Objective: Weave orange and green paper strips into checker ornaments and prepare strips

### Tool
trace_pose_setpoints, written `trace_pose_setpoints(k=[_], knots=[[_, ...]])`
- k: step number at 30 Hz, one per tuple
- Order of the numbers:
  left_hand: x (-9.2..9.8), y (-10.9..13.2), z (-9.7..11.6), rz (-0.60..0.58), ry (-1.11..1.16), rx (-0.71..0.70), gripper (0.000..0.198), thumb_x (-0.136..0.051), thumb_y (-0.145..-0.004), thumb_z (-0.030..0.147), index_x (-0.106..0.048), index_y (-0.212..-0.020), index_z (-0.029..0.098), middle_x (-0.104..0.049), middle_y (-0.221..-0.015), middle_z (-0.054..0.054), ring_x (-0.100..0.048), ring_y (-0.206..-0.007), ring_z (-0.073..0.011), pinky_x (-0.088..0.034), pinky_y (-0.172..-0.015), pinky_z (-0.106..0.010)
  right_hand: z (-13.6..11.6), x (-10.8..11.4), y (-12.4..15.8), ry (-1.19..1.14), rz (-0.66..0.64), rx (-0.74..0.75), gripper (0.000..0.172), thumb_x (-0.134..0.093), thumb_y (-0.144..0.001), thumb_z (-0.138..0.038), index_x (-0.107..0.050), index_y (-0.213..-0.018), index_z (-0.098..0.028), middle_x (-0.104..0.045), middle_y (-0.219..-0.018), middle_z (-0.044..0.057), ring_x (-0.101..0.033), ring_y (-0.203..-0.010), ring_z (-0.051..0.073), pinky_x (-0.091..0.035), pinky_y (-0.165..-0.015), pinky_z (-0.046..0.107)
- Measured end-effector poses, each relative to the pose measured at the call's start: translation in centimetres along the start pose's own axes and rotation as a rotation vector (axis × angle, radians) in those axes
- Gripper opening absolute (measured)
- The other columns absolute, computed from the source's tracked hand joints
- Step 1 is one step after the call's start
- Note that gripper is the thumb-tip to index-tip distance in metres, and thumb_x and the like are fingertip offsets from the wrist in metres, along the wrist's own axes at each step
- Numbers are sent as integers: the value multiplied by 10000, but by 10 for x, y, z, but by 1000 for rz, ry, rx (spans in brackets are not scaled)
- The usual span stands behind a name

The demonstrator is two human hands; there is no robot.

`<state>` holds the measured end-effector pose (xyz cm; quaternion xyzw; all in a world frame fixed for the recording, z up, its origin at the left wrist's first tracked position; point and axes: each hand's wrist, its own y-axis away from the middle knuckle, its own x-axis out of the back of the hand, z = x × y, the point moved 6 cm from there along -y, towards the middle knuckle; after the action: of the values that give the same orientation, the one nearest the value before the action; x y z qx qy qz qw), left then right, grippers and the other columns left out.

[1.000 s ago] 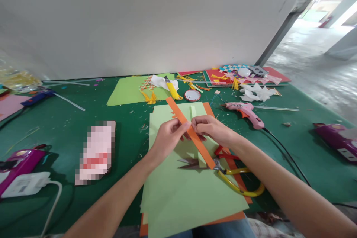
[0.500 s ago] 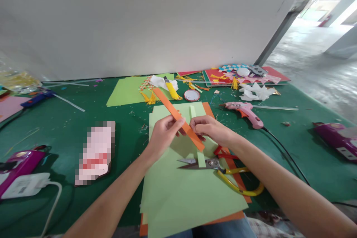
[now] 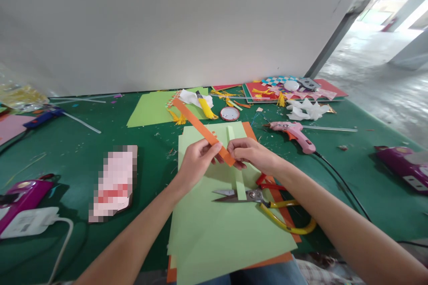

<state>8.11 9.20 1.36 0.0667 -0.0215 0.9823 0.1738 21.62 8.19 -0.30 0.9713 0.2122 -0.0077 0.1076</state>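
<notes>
My left hand (image 3: 197,160) pinches an orange paper strip (image 3: 197,124) between thumb and fingers, the strip slanting from upper left to lower right. My right hand (image 3: 249,151) has its fingers closed at the strip's lower end. A small orange-checked edge (image 3: 214,133) peeks out behind the strip; the rest is hidden by the fingers. Below lies a stack of pale green paper sheets (image 3: 214,236) with orange paper (image 3: 249,130) underneath. A narrow green paper strip (image 3: 240,187) crosses the scissors (image 3: 256,195), which lie with blades parted and red and yellow handles under my right forearm.
A pink glue gun (image 3: 297,136) with a cord lies at the right. At the left are a pixelated pink object (image 3: 115,178) and a purple power strip (image 3: 26,196). A yellow cutter (image 3: 205,107), a round lid (image 3: 229,113) and crumpled tissue (image 3: 306,109) lie farther back, before a grey wall.
The orange strip has slid up and left through my fingers, so its lower end now sits by my right fingertips. Both hands stay nearly in place.
</notes>
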Motion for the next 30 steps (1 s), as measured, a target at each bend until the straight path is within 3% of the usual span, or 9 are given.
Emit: trace_pose_setpoints(k=[3,7,9,14,18,20,25,30], knots=[[3,-1,-2,21,-17,1,251,-591,-849,385,-625,-777,147,-666,-662,-31,-609,-613,-147,-445,-594,-253,-1,1,0,6,5,9,48,-492,-663,-168,-478,-619,-181,-425,-503,-54,-469,-478,93,-293,-465,237],[23,-6,-7,241,114,2,253,-606,-829,393,-614,-742,156,-634,-612,-7,-592,-561,-136,-443,-573,-254,-4,1,2,48,-6,22,57,-477,-651,-160,-472,-598,-182,-473,-489,-32,-448,-472,92,-307,-469,241],[29,-8,-10,293,198,18,252,-628,-811,386,-598,-710,157,-613,-595,6,-579,-542,-123,-443,-569,-249,-6,3,2,78,13,37,58,-477,-662,-175,-468,-606,-183,-471,-496,-30,-453,-473,94,-317,-468,241],[12,-8,-12,63,239,100,260,-614,-826,391,-614,-737,146,-645,-660,-20,-588,-576,-120,-444,-580,-244,-10,19,1,233,202,109,78,-481,-746,-276,-479,-740,-199,-469,-562,-42,-491,-500,111,-335,-473,246],[2,-5,-11,-64,143,121,252,-607,-827,391,-618,-748,151,-669,-692,-38,-598,-581,-130,-435,-554,-244,-11,38,2,504,436,160,107,-507,-778,-307,-503,-828,-212,-480,-606,-43,-459,-522,116,-333,-545,268],[-2,-3,-12,-145,44,139,255,-617,-813,398,-623,-736,155,-665,-660,-40,-589,-557,-133,-410,-507,-234,-10,42,2,663,490,162,115,-542,-772,-308,-531,-838,-215,-500,-619,-33,-442,-553,128,-319,-589,283],[-12,5,-18,-338,-161,241,238,-629,-793,396,-611,-710,174,-634,-561,-11,-540,-471,-116,-310,-407,-206,-2,29,-2,956,412,162,248,-612,-739,-313,-592,-961,-205,-582,-764,28,-509,-698,187,-335,-661,308],[-14,11,-25,-377,-207,277,267,-630,-791,417,-571,-682,181,-637,-548,-5,-574,-481,-132,-382,-460,-215,2,16,-4,1114,333,161,286,-570,-745,-187,-601,-1028,-165,-636,-935,105,-559,-910,247,-377,-780,329]])
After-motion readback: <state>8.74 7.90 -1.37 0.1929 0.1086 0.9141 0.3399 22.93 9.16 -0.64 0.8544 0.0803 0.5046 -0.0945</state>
